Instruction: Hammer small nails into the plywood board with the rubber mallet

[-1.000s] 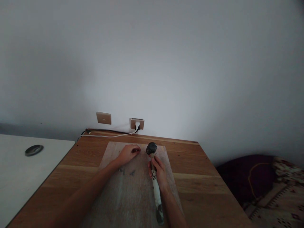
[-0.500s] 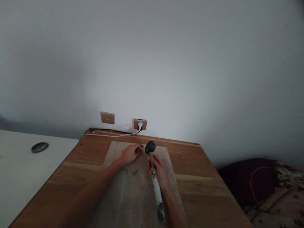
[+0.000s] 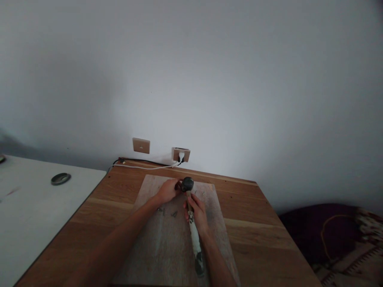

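Note:
A pale wooden board (image 3: 167, 243) lies on a brown wooden table (image 3: 251, 223). My right hand (image 3: 196, 213) is closed round the paint-stained handle of a hammer (image 3: 194, 239), whose dark head (image 3: 187, 184) is down by the board's far end. My left hand (image 3: 167, 191) rests on the board just left of the hammer head, fingers pinched on something small that I cannot make out. A few small dark nails (image 3: 169, 211) lie loose on the board between my hands.
A white cable (image 3: 143, 167) runs along the table's back edge to a wall socket (image 3: 180, 154); a switch plate (image 3: 141, 145) is beside it. A white table (image 3: 26, 207) with a dark round lid (image 3: 60, 178) stands left. Dark patterned fabric (image 3: 338, 235) lies at right.
The hammer head has moved left and down until it meets my left fingertips. The camera has turned slightly, shifting the scene rightward.

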`<action>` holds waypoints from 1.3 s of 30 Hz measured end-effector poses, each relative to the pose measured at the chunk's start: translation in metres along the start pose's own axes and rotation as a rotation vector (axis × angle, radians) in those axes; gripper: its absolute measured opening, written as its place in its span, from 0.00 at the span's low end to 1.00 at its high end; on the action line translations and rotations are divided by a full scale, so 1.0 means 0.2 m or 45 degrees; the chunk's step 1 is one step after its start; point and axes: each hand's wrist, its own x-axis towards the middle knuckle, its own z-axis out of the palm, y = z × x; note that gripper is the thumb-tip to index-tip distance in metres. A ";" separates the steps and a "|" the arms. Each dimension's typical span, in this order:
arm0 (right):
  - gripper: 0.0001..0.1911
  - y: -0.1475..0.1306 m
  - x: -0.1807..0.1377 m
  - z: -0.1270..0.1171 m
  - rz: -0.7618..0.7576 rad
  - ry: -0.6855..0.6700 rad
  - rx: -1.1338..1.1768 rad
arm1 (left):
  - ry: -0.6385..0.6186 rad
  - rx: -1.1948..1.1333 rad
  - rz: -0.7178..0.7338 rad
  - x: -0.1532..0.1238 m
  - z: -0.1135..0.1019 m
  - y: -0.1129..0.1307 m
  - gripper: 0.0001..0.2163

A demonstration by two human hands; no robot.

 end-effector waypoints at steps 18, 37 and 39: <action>0.28 0.01 0.01 0.00 0.033 0.049 0.031 | -0.220 0.562 0.367 -0.27 -0.28 0.17 0.17; 0.24 0.01 -0.01 0.02 -0.010 0.069 0.065 | -0.109 0.447 0.108 -0.34 -0.37 0.11 0.07; 0.24 0.01 -0.01 0.02 -0.016 0.067 0.068 | -0.037 0.279 0.027 -0.26 -0.33 0.10 0.07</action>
